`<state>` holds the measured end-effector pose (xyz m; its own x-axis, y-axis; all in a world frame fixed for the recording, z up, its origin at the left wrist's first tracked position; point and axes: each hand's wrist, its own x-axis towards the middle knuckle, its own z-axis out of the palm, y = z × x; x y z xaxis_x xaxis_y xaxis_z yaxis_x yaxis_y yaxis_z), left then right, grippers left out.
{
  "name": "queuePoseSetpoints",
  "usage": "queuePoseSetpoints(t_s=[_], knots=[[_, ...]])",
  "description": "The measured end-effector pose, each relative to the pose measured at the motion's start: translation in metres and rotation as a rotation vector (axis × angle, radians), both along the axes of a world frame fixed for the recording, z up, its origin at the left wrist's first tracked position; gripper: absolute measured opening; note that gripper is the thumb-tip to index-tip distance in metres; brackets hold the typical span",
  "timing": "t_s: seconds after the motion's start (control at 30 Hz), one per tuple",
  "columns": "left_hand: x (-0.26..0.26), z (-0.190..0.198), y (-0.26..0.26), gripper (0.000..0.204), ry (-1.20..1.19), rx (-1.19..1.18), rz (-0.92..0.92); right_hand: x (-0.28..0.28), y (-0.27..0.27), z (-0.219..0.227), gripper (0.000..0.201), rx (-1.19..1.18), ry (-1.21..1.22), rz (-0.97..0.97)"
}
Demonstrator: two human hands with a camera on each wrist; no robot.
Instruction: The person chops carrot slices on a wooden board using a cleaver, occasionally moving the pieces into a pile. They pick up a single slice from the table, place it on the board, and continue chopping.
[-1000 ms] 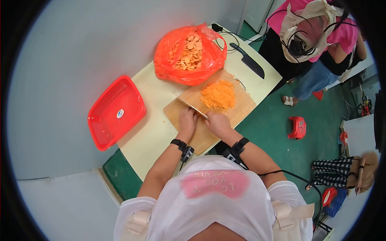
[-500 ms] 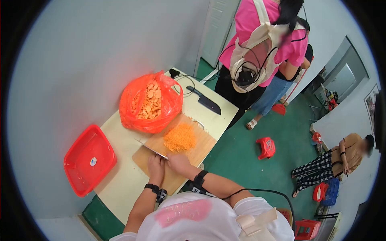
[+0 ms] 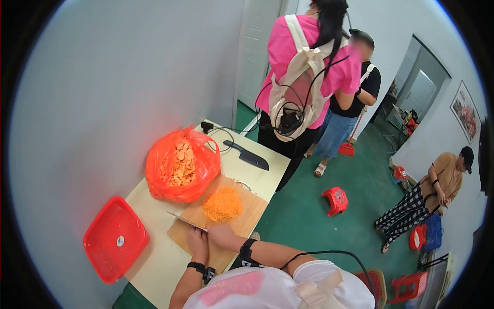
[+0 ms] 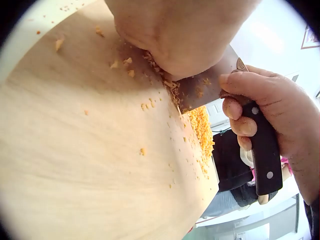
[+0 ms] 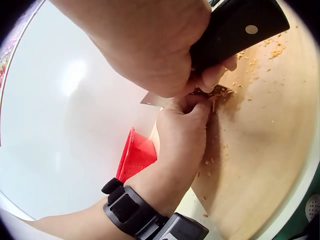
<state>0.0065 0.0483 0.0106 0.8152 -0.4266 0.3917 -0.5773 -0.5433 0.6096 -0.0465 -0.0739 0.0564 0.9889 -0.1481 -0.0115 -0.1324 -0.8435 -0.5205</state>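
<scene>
My right hand (image 3: pixel 221 236) grips the black handle (image 4: pixel 265 155) of a broad kitchen knife (image 3: pixel 188 221). Its blade stands on edge across a wooden cutting board (image 3: pixel 249 206). Close against the blade is my left hand (image 3: pixel 198 243), knuckles beside the steel and fingers bent under. In the left wrist view that hand covers its own fingertips, so I cannot tell what it holds. Orange crumbs stick to the blade and dot the board. Beyond the knife lies a heap of finely chopped orange bits (image 3: pixel 222 204), apparently carrot.
Behind the board sits a red plastic bag (image 3: pixel 206 172) of orange slices. To the left is a red basin (image 3: pixel 116 237) at the table edge. A second, dark knife (image 3: pixel 252 159) and a cable lie at the far end. People stand beyond the table; a red stool (image 3: pixel 335 201) is on the floor.
The head view has swung up and right, so the table sits lower and more of the room shows. Both hands stay at the knife on the board.
</scene>
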Motion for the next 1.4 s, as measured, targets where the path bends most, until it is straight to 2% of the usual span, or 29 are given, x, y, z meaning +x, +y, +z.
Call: queuePoseSetpoints(t_s=[0.13, 0.27, 0.67, 0.8, 0.97, 1.4], knots=[[0.001, -0.003, 0.002, 0.014, 0.023, 0.024, 0.017, -0.009, -0.003, 0.006, 0.019, 0.027, -0.047, 0.025], [-0.005, -0.006, 0.004, 0.015, 0.029, 0.022, 0.035, -0.019, -0.001, 0.015, 0.02, 0.04, 0.013, 0.007], [-0.005, -0.006, 0.007, 0.014, -0.039, -0.004, 0.001, -0.003, 0.007, 0.006, 0.017, 0.031, 0.011, 0.025], [-0.015, 0.016, 0.009, 0.014, -0.041, 0.009, -0.033, -0.001, 0.005, -0.003, 0.017, 0.01, 0.0, 0.047], [-0.006, -0.003, 0.007, 0.016, -0.098, -0.021, -0.007, -0.001, 0.006, -0.001, 0.018, -0.06, -0.012, 0.042], [-0.006, -0.001, 0.008, 0.015, -0.116, 0.009, 0.018, -0.003, 0.003, -0.002, 0.02, -0.043, -0.009, 0.025]])
